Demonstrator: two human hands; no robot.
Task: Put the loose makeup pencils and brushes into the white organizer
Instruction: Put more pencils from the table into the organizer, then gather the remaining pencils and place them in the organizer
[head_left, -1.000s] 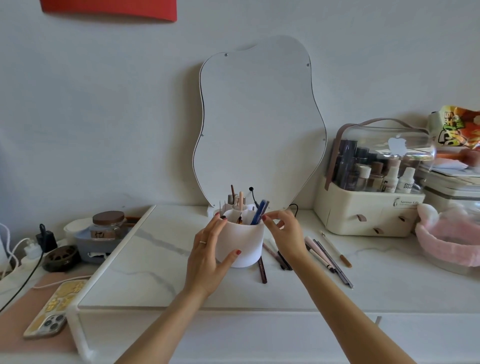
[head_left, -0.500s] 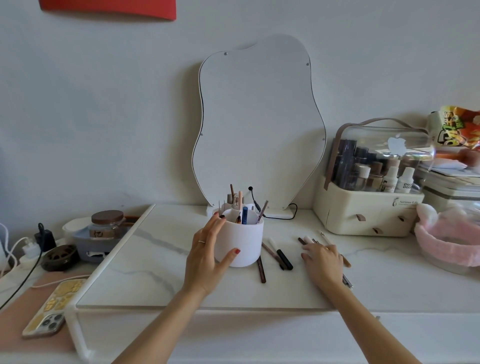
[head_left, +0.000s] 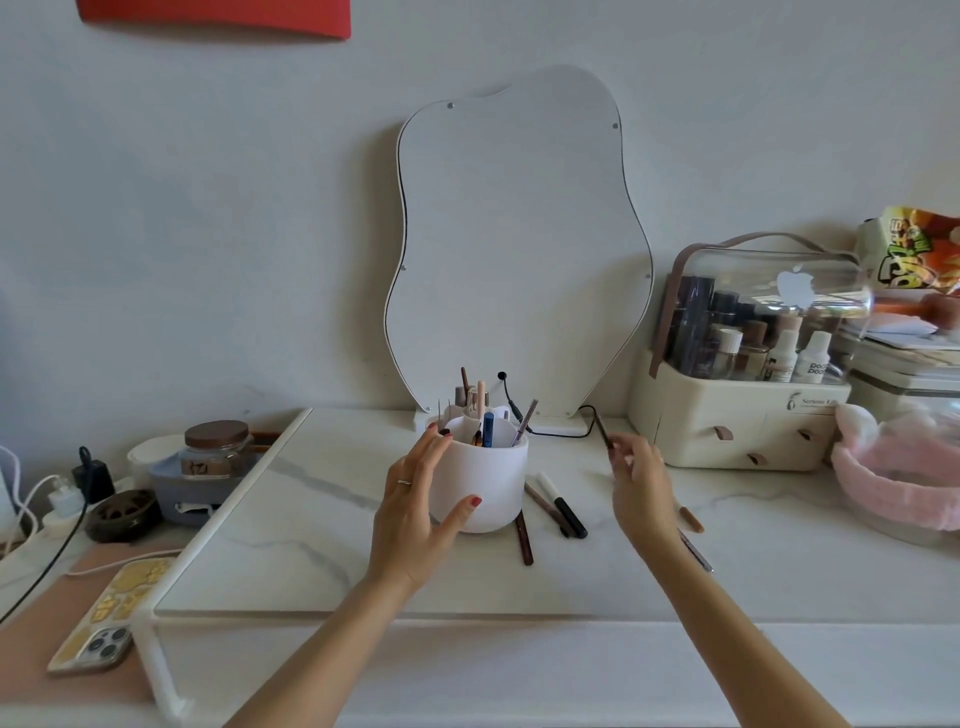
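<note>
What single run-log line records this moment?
left hand: steadies white organizer | right hand: lifts dark pencil | loose on tabletop: brown pencil, black-capped pen

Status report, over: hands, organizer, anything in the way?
Left hand steadies organizer. Right hand holds dark pencil. Pencils loose on table. Path clear.

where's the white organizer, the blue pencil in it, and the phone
white organizer (head_left: 485, 491): head view, bare front wall of the cup
blue pencil (head_left: 488, 429): head view, shaft above the rim
phone (head_left: 104, 626): head view, yellow case back, lower left
</note>
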